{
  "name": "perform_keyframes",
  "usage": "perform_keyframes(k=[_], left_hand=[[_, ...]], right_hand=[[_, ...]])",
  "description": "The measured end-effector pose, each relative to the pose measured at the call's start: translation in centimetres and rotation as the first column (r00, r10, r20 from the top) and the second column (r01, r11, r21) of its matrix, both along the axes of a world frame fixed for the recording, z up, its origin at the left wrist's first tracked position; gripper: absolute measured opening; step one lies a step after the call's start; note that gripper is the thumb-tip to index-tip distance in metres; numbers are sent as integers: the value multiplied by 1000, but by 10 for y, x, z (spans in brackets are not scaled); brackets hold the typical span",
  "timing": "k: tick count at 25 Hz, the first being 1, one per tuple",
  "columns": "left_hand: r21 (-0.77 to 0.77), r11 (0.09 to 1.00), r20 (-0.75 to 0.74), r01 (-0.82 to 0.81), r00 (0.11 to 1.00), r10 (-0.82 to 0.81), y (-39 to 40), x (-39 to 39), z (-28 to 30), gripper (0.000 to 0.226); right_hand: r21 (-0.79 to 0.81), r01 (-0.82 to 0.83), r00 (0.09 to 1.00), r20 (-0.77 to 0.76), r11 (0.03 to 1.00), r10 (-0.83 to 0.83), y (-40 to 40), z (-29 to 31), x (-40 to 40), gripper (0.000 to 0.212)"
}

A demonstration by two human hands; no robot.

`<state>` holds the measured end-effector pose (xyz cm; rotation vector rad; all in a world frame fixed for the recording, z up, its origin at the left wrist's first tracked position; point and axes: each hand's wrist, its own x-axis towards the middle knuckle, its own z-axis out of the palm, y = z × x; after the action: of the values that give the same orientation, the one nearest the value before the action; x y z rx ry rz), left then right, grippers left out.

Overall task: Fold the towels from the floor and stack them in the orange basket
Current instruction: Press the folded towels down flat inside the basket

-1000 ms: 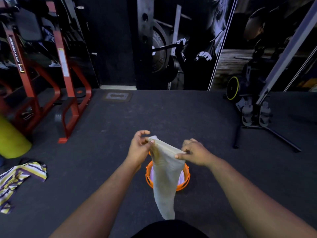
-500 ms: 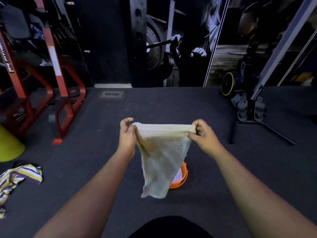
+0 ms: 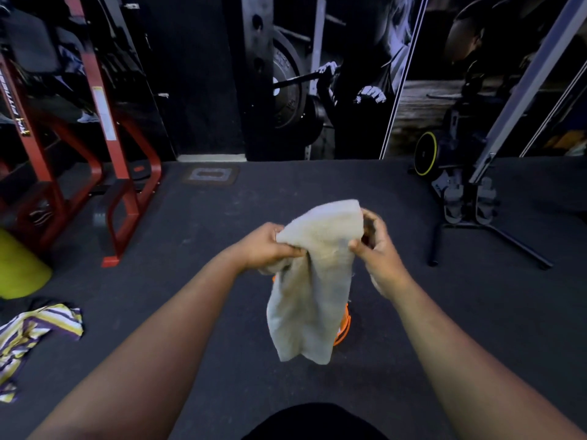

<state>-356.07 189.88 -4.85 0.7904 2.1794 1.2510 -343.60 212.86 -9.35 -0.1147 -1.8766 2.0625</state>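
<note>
A beige towel [image 3: 313, 281] hangs in front of me, doubled over at the top. My left hand [image 3: 270, 247] pinches its left edge about a third of the way down. My right hand [image 3: 376, 249] grips its right side near the top fold. Behind the hanging cloth, only a sliver of the orange basket [image 3: 344, 327] shows on the floor. A striped purple, yellow and white towel [image 3: 35, 328] lies crumpled on the floor at the far left.
A red steel rack [image 3: 108, 147] stands at the left, with a yellow-green pad [image 3: 19, 268] beside it. A black stand with long floor legs [image 3: 489, 236] sits at the right. Dark rubber floor [image 3: 206, 242] stretches between them.
The towel was stretched wide between both hands; my hands have come closer together, the top has folded over, and the cloth now hangs narrower and doubled over the basket.
</note>
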Motion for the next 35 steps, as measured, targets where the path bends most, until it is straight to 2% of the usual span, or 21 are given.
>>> perform_keyframes(k=[2,4,6,8,9,11,13,15,17,20,23,25,27,28,29,30,31,32,33,34,35], left_hand=[[261,961,241,-87,970,22,3,2,19,23],[441,877,406,-193,914,-3,10,1,39,35],[581,762,523,-286,849,-81,12,-3,47,53],[653,692,528,-309,840,-123,8,-3,31,79],[622,724,522,-299,848,-98,5,3,11,93],[462,861,527,-213,847,-74,-2,25,-44,111],[335,942,524,-30,836,-160,-7,53,-87,103],[320,947,516,-8,840,-167,-1,69,-105,80],[338,934,487,-121,871,-64,10,75,-103,56],[289,857,383,-426,872,304,17,69,-103,21],[258,810,293,-527,842,454,4,57,-101,12],[239,819,275,-522,845,458,-6,46,-93,13],[225,853,302,-471,866,398,-11,36,-87,17],[234,862,349,-450,866,357,-11,34,-83,20],[261,855,417,-447,852,318,-8,33,-78,22],[300,836,487,-460,827,280,-5,32,-72,24],[341,813,543,-472,805,240,-1,31,-63,26],[380,792,578,-478,791,200,4,28,-53,26],[419,767,603,-485,781,165,7,24,-43,27],[459,738,624,-494,771,128,9,19,-32,31],[505,707,640,-495,765,78,7,12,-24,37]], right_hand=[[138,-141,982,149,980,120,-7,-13,5,90],[263,-232,947,282,937,155,-14,-26,3,63],[258,-158,956,283,953,82,-21,-28,-3,31],[184,-45,964,264,982,-5,-26,-19,-9,23],[125,-14,967,252,992,-18,-28,-13,-12,22],[-29,15,970,241,999,-7,-29,-4,-16,20],[-98,54,963,267,994,-26,-29,2,-21,22],[-70,100,943,325,993,-72,-28,3,-26,20],[-36,133,922,371,990,-110,-27,3,-27,17],[18,132,909,396,991,-128,-22,3,-24,18],[88,89,889,442,992,-119,-5,2,-13,15],[303,10,832,526,953,-176,12,1,-8,12],[408,0,789,560,913,-251,23,-2,-6,21],[367,61,807,530,928,-262,25,-1,-4,23],[177,156,849,479,972,-223,24,-1,-2,27],[-91,211,895,418,973,-155,18,2,2,37],[-286,179,932,357,941,-69,13,-1,6,55],[-337,110,948,318,935,4,8,-9,11,74],[-288,31,946,316,957,65,0,-17,17,80],[-213,-65,933,333,975,135,-9,-26,21,69],[-130,-114,927,342,985,152,-15,-33,22,47]])
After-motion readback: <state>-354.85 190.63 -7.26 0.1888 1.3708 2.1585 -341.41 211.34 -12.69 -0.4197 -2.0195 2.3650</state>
